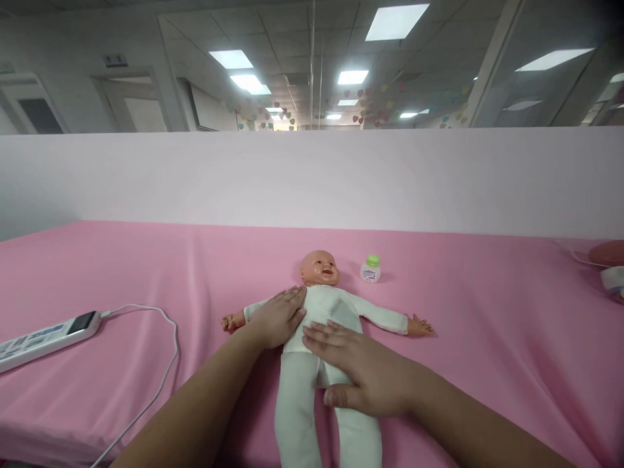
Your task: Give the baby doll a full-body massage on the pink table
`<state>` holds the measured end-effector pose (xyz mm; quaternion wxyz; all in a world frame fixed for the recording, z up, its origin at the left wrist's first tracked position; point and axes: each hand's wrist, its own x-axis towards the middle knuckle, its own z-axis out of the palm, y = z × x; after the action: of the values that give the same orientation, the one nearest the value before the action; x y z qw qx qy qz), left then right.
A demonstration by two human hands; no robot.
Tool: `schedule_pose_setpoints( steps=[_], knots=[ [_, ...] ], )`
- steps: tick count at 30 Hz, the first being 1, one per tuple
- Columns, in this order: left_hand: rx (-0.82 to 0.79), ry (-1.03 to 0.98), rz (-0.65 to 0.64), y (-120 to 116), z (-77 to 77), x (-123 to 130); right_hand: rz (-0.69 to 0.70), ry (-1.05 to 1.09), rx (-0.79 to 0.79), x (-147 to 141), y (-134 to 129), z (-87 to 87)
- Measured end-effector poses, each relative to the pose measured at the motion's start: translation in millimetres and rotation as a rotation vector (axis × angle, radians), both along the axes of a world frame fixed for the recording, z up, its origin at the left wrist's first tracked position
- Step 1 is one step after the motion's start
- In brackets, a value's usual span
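A baby doll (326, 299) with a bare plastic head and a white cloth body lies on its back, arms spread wide and legs toward me. My left hand (280, 318) rests flat on the doll's chest and shoulder at the left, fingers stretched out. Lower down, my right hand (363, 367) lies across the belly and hip with its fingers extended and the thumb apart. Neither hand grips anything. Beside the doll's head, to the right, stands a small clear bottle (370, 270) with a green cap.
A pink cloth (468, 286) covers the table. At the left lies a white power strip (53, 338) with a white cable (173, 351) running to the front edge. A white partition (312, 179) closes off the back. Partly cut-off items (609, 253) sit at the right edge.
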<state>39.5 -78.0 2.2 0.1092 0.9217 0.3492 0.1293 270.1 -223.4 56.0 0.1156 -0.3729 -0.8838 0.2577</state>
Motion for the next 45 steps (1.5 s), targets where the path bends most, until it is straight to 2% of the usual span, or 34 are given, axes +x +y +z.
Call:
schedule_pose_setpoints(
  steps=[5,10,16,19,23,26,29,32,33,35,38,45],
  knots=[
    [-0.073,0.003,-0.001,-1.3,5.1,0.0,-0.161,-0.101,0.064,13.6,37.0,-20.7],
    [-0.106,0.002,0.004,-4.7,10.2,-0.5,-0.37,-0.171,0.037,32.9,59.9,-31.4],
    [-0.111,0.018,0.019,-2.7,7.3,-3.2,-0.463,-0.209,-0.021,52.5,53.4,-28.7],
    [-0.127,0.01,0.036,-3.2,7.9,-3.3,-0.465,-0.221,-0.049,59.1,45.6,-27.6],
    [-0.178,-0.104,0.098,-11.1,14.1,-5.4,-0.445,-0.204,-0.063,62.7,42.0,-27.3],
    [-0.247,-0.232,0.136,-29.9,24.3,-10.3,-0.451,-0.182,-0.066,63.0,42.9,-27.8],
    [-0.308,-0.302,0.078,-64.7,38.7,-13.7,-0.454,-0.143,-0.067,63.8,44.2,-29.3],
    [-0.299,-0.18,-0.14,-104.1,52.6,-11.7,-0.446,-0.128,-0.078,64.8,45.2,-30.2],
    [-0.293,-0.13,-0.235,-114.1,56.1,-10.0,-0.441,-0.129,-0.078,64.9,45.5,-30.1],
    [-0.268,-0.063,-0.335,-125.4,60.1,-5.8,-0.426,-0.126,-0.075,64.9,45.9,-29.5],
    [-0.235,-0.014,-0.343,-119.6,60.1,1.5,-0.403,-0.106,-0.07,64.3,45.9,-28.8],
    [-0.172,0.071,-0.289,-70.8,49.9,22.5,-0.411,-0.097,-0.08,65.1,47.8,-33.2]
  ],
)
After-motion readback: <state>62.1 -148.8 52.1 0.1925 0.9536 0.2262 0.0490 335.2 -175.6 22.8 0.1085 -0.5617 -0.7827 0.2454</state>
